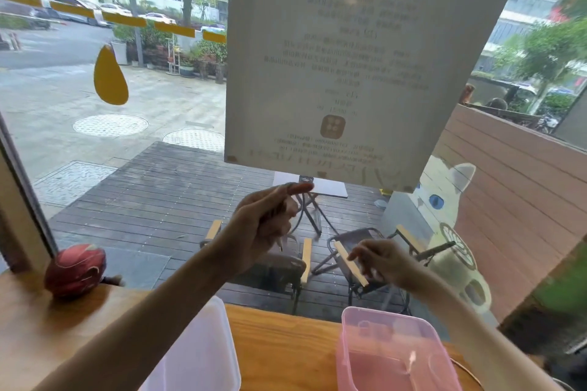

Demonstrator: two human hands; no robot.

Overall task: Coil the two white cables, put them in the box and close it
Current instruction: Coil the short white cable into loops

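1. While both hands hang raised before the window, the pink box sits open on the table below, directly under the right hand.
2. The left hand is loosely curled; whether it pinches a cable is unclear.
3. The right hand's fingers droop, seemingly empty.
4. The clear lid lies left of the box, under the left forearm.
5. A pale strand inside the box may be cable.

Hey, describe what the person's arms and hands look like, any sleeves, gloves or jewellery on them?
Both arms are bare along all that shows: no sleeves in view. The left hand and the right hand wear no gloves. No rings, watch or bracelet can be made out, though the picture is slightly blurred.
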